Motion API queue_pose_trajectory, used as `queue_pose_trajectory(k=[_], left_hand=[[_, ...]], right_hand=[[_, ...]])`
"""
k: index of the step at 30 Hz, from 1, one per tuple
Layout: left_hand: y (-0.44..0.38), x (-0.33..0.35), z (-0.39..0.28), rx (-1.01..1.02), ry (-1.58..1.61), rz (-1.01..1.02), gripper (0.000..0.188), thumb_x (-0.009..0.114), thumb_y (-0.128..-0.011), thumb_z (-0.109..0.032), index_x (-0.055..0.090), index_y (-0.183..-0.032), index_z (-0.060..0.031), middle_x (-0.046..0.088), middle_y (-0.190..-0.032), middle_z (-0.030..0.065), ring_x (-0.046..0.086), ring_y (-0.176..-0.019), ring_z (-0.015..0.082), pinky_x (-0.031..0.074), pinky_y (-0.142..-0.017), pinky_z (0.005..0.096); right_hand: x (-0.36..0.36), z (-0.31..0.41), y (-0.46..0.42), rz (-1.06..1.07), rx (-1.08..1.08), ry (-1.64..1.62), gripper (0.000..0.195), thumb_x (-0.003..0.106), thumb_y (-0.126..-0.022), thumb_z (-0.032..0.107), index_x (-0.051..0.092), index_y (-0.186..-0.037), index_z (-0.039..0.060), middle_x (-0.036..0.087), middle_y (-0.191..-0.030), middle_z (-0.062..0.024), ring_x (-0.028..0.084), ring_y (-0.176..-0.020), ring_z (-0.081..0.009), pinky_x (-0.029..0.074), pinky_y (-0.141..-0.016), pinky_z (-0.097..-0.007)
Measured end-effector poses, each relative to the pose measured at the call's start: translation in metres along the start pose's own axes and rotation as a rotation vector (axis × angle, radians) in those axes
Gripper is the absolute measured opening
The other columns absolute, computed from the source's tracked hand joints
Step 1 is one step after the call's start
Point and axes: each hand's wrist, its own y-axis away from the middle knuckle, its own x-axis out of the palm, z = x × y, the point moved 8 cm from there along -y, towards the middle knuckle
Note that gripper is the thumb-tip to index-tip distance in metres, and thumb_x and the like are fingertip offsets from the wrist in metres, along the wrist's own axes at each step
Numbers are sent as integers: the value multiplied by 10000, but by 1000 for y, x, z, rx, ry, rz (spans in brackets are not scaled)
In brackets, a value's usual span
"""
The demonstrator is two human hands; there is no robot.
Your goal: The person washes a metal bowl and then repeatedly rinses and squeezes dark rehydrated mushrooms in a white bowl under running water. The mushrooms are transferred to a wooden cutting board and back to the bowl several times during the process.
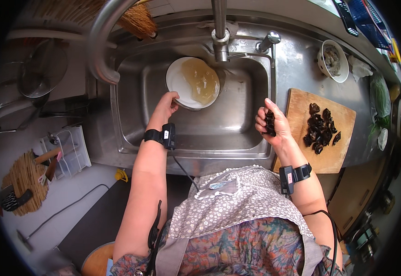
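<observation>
With its fingers on the near-left rim, my left hand (168, 105) holds a white bowl (178, 81) in the stainless steel sink (141, 127). The bowl is tilted, and yellowish-brown liquid (200, 81) lies toward its right side. My right hand (275, 122) is closed around a clump of dark wood ear fungus (269, 124) over the sink's right rim. Beside that hand, more wood ear pieces (321, 129) are heaped on a wooden cutting board (338, 158) on the counter.
A faucet (220, 41) reaches over the sink's back, near a metal soap dispenser (267, 41). At the back right stands a bowl of greyish food (333, 62). Bagged green vegetables (380, 95) lie along the right wall. A curved metal pipe (100, 45) rises at the left.
</observation>
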Motion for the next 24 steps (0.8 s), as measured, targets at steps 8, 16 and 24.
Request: queue_pose_trajectory(k=[8,16,24], left_hand=[[63,4,-22,82,-499,-247,500,654,-684,-259,578,-1124,-34,640,-1007,103,613,-1007,312,439,-964,450],[134,3,-88,599,-1108,-569,436,537,-843,-169,545,-1259,-37,604,-1250,215,579,-1152,421,467,-972,496],[188,10,-114,1080,-1199,-528,480,563,-804,-35,501,-1279,-13,614,-1151,233,605,-1033,447,489,-905,496]], right_hand=[[-11,9,9,-8,-20,-53,357,667,-953,342,477,-734,134,486,-613,-31,417,-492,-138,299,-418,-262],[-12,-1,8,23,-19,-30,354,668,-953,339,483,-735,130,483,-612,-35,431,-495,-141,303,-419,-266],[25,-2,-12,107,2,134,336,689,-939,341,486,-784,123,496,-617,-34,459,-489,-149,337,-426,-280]])
